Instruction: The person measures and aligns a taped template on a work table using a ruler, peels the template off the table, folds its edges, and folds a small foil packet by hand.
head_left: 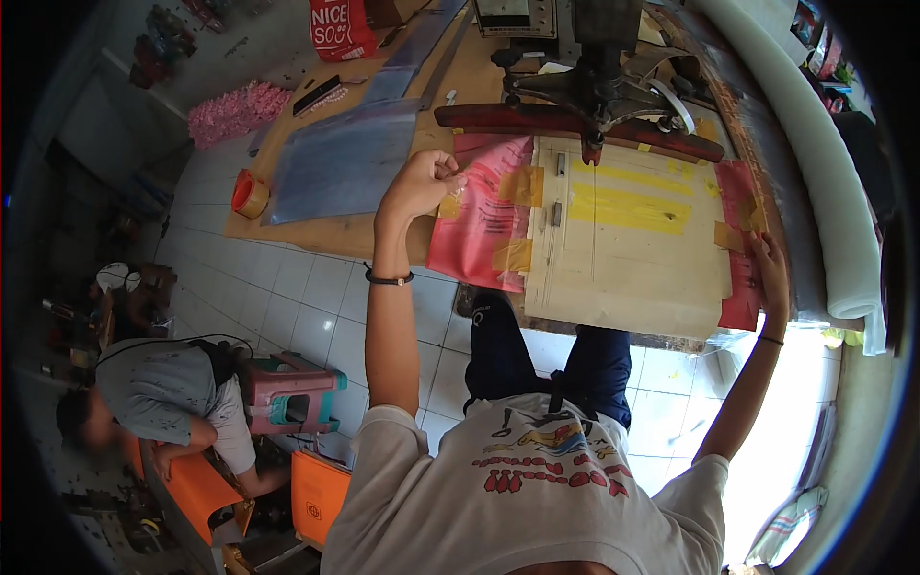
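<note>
A cream board [632, 259] lies at the table's near edge, with yellow strips and two small metal pieces on it. Pink printed plastic sheet [479, 225] sticks out at its left, joined by brown tape [522, 187]. More pink plastic [740, 287] shows along the right side. My left hand [422, 187] is closed at the left sheet's upper left edge, fingertips pinching it; the exact grip is partly hidden. My right hand [770, 268] lies with stretched fingers along the board's right edge, touching the pink plastic there.
A dark press head with a red-brown bar [517, 118] hangs over the board's far side. Clear plastic sheets [335, 163] and a tape roll [251, 195] lie left. A white roll [815, 163] runs along the right. A person [172, 383] works at lower left, near stools [292, 393].
</note>
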A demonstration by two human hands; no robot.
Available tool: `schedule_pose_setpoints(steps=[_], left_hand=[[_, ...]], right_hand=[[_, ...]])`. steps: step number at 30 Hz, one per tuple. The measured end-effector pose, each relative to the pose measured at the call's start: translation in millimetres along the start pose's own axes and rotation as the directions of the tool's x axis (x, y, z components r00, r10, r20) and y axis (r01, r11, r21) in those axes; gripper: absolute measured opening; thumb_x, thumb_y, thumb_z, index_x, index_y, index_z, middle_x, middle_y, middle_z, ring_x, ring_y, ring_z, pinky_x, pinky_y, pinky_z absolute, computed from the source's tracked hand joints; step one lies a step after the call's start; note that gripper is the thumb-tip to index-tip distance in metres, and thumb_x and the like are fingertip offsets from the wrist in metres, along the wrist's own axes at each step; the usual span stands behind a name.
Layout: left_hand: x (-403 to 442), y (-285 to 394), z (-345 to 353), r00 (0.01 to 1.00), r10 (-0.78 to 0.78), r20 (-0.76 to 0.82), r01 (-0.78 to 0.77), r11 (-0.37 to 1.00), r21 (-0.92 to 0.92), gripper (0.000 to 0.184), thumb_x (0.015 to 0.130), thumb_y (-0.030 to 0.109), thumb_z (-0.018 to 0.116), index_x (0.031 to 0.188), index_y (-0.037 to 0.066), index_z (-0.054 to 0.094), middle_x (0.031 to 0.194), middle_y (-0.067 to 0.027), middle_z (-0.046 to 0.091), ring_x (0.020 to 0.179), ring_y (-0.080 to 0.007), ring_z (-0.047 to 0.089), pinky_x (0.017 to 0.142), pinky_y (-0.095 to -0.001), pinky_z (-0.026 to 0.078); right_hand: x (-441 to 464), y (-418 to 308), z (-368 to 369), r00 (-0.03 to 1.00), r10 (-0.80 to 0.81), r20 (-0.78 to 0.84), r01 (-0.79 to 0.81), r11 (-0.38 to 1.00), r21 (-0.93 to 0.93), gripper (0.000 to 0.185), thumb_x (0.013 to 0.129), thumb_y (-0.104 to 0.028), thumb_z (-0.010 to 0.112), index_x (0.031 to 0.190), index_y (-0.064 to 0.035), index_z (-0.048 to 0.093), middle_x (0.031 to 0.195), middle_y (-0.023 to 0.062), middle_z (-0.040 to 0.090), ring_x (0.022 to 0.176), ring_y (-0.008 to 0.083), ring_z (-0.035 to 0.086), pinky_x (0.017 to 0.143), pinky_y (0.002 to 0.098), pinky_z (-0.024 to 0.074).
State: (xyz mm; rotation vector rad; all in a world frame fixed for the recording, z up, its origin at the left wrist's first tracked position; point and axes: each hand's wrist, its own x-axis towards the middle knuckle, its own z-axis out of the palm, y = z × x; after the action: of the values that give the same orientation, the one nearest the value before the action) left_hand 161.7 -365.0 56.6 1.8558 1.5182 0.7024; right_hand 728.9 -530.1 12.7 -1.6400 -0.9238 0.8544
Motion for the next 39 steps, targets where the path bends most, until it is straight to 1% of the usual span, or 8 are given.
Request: schedule_pose_setpoints(steps=[1,5,10,14,17,20,26,39], left_hand=[[-2.3,4.7,-0.3,0.999,0.007,0.04,-0.003,0.996,-0.093,0.024,0.082,0.006,0.074,0.099,-0.002,0.06,0.08,-0.0052,0.063,0.074,-0.0133,0.058,0.068,-0.0263,0.048],[3.5,16.9,-6.0,0.999,0.018,0.031,-0.021,0.994,0.107,0.031,0.081,0.008,0.076,0.104,-0.001,0.057,0.088,-0.0067,0.06,0.08,-0.0144,0.057,0.071,-0.0277,0.048],[-14.6,3.5,-10.8,0.994,-0.102,-0.028,0.105,0.987,0.12,0.051,0.072,0.012,0.083,0.112,-0.001,0.054,0.09,-0.0131,0.064,0.084,-0.0192,0.062,0.074,-0.0317,0.051],[-23.7,-6.5,-15.1,0.985,-0.169,0.042,0.169,0.986,-0.006,0.058,0.067,0.011,0.087,0.111,-0.001,0.051,0.09,-0.0145,0.065,0.083,-0.0195,0.064,0.074,-0.0316,0.051],[-39.0,3.7,-22.8,0.976,-0.189,0.11,0.209,0.951,-0.226,0.056,0.069,0.011,0.086,0.11,0.001,0.049,0.091,-0.0144,0.065,0.079,-0.0181,0.064,0.072,-0.0301,0.051],[-37.8,2.6,-19.7,0.981,-0.108,0.159,0.135,0.976,-0.172,0.051,0.072,0.01,0.084,0.108,0.002,0.049,0.09,-0.0138,0.066,0.077,-0.017,0.064,0.07,-0.0298,0.051],[-21.9,-0.6,-18.4,0.969,-0.229,0.088,0.244,0.941,-0.235,0.037,0.079,0.01,0.077,0.103,0.006,0.05,0.087,-0.0098,0.07,0.082,-0.0128,0.064,0.075,-0.0262,0.047],[-18.9,-10.2,-11.4,0.973,-0.219,0.074,0.231,0.928,-0.294,0.036,0.078,0.01,0.079,0.098,0.005,0.05,0.089,-0.0129,0.07,0.079,-0.015,0.066,0.067,-0.027,0.051]], right_hand=[[-0.6,0.4,1.0,1.0,-0.002,0.001,0.002,1.0,0.016,0.052,0.095,-0.033,0.062,0.129,0.0037,0.049,0.103,0.0063,0.064,0.083,0.0087,0.062,0.066,0.0222,0.0498],[-5.8,-8.3,2.4,1.0,0.02,0.011,-0.019,0.996,-0.083,0.057,0.094,-0.034,0.064,0.133,0.0031,0.046,0.099,0.006,0.065,0.075,0.0078,0.062,0.058,0.0217,0.0492],[-6.3,-3.7,4.1,0.998,-0.02,-0.054,0.009,0.981,-0.195,0.061,0.09,-0.031,0.069,0.135,0.0028,0.044,0.089,0.0052,0.066,0.066,0.0072,0.061,0.05,0.0212,0.0466],[-2.4,0.0,-2.1,0.999,-0.031,-0.016,0.028,0.983,-0.184,0.061,0.09,-0.026,0.07,0.136,0.0027,0.042,0.085,0.0058,0.067,0.066,0.0081,0.063,0.05,0.0212,0.047],[-13.8,5.5,-10.4,0.998,-0.054,0.021,0.057,0.98,-0.191,0.062,0.09,-0.022,0.07,0.138,0.002,0.04,0.085,0.0066,0.068,0.068,0.0087,0.063,0.055,0.0213,0.0482],[-24.3,5.7,-11.4,0.998,-0.054,0.022,0.057,0.976,-0.212,0.062,0.09,-0.02,0.07,0.138,0.0013,0.039,0.087,0.0082,0.069,0.07,0.0097,0.063,0.06,0.0223,0.0496],[-32.3,0.2,-9.5,0.999,-0.043,-0.029,0.035,0.971,-0.235,0.06,0.09,-0.021,0.07,0.138,0.0013,0.04,0.091,0.0112,0.07,0.073,0.0118,0.065,0.065,0.0244,0.0513],[-37.3,-6.2,-10.3,0.998,-0.061,-0.003,0.059,0.974,-0.217,0.059,0.09,-0.019,0.068,0.139,-0.0007,0.039,0.094,0.0146,0.07,0.076,0.0144,0.066,0.066,0.0262,0.0515]])
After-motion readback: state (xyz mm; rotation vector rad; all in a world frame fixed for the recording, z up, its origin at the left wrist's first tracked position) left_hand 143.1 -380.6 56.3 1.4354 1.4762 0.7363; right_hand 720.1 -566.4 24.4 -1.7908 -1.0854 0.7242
